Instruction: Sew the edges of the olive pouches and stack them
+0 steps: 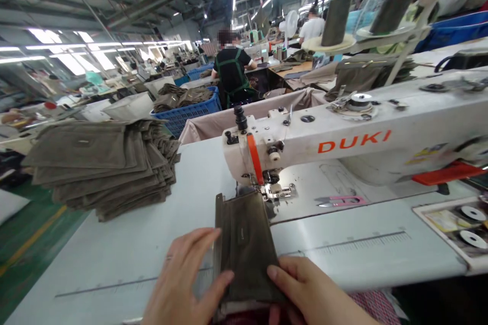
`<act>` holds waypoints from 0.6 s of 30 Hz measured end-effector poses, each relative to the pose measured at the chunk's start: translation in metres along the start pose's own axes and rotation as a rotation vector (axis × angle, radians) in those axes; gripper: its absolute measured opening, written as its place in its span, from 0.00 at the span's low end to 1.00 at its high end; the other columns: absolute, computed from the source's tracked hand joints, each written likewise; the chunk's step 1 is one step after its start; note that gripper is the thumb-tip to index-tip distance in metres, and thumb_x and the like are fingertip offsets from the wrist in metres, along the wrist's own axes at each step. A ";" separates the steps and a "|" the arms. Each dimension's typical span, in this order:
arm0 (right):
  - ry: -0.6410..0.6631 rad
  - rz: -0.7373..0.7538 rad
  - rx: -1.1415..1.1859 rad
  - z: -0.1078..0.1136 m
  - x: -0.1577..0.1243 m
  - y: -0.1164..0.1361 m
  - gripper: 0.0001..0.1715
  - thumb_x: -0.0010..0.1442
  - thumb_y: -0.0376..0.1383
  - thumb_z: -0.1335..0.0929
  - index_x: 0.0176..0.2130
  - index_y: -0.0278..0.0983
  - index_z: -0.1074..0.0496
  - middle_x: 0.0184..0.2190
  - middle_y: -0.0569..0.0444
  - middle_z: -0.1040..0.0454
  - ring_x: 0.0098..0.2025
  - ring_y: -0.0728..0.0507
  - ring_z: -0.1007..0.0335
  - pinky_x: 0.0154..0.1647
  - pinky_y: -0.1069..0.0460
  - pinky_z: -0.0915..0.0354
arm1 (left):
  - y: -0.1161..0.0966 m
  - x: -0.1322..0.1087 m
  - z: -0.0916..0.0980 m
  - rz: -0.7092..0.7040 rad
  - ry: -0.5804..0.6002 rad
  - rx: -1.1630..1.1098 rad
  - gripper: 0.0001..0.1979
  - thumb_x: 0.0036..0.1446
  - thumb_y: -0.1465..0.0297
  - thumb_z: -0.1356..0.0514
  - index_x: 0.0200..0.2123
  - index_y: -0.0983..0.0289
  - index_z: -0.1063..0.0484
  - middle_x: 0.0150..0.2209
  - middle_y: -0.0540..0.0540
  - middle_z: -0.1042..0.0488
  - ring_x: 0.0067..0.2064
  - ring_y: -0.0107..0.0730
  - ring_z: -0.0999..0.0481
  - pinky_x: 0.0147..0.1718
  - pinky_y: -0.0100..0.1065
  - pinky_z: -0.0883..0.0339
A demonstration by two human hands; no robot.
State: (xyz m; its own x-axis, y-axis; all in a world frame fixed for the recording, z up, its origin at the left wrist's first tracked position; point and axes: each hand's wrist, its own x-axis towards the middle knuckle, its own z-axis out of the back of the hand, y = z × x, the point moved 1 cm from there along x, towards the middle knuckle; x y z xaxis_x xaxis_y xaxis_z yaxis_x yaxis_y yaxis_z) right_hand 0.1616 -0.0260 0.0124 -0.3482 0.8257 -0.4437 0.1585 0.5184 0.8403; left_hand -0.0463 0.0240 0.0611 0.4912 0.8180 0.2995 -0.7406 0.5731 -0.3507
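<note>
A dark olive fabric panel (249,249) with a small label patch lies lengthwise before me, its far end at the presser foot (276,191) of the white sewing machine (305,137). My right hand (305,284) grips the panel's near right edge, thumb on top and fingers partly hidden beneath. On the left side, my left hand (186,274) is open, with fingers and thumb spread apart; its thumb tip meets the panel's left edge. Whether its other fingertips touch the cloth I cannot tell.
A tall stack of similar olive pieces (102,162) stands on the table's left. Pink thread snips (339,201) lie below the machine arm. Bobbins (473,238) sit in a tray at right. Thread cones (337,20) stand behind. Beyond are a blue crate (190,114) and a seated person (232,71).
</note>
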 end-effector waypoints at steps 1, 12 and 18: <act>-0.003 -0.018 -0.066 0.001 -0.006 -0.009 0.27 0.59 0.56 0.38 0.30 0.35 0.33 0.20 0.55 0.28 0.14 0.54 0.46 0.14 0.58 0.54 | -0.010 -0.002 -0.004 -0.200 0.018 0.078 0.23 0.57 0.60 0.39 0.55 0.60 0.34 0.53 0.60 0.30 0.52 0.49 0.28 0.48 0.48 0.29; -0.357 0.745 -1.133 0.028 -0.047 -0.028 0.13 0.65 0.30 0.41 0.37 0.38 0.29 0.33 0.51 0.28 0.33 0.44 0.33 0.32 0.52 0.36 | -0.049 -0.010 -0.048 -0.356 0.130 -0.117 0.12 0.65 0.77 0.52 0.46 0.66 0.30 0.39 0.57 0.26 0.39 0.37 0.27 0.39 0.38 0.27; -0.378 1.043 -1.298 0.031 -0.044 -0.030 0.14 0.67 0.30 0.42 0.43 0.34 0.28 0.31 0.50 0.28 0.29 0.46 0.36 0.28 0.52 0.38 | -0.058 -0.010 -0.051 -0.337 0.087 0.003 0.13 0.65 0.74 0.52 0.47 0.64 0.29 0.35 0.57 0.28 0.35 0.38 0.28 0.34 0.40 0.28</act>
State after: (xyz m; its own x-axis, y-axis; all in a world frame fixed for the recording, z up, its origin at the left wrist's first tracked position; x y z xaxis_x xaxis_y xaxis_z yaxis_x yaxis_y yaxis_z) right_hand 0.2007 -0.0708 -0.0035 -0.3401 0.7738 0.5344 -0.7063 -0.5854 0.3981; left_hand 0.0145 -0.0150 0.0331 0.7455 0.5839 0.3212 -0.5315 0.8117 -0.2421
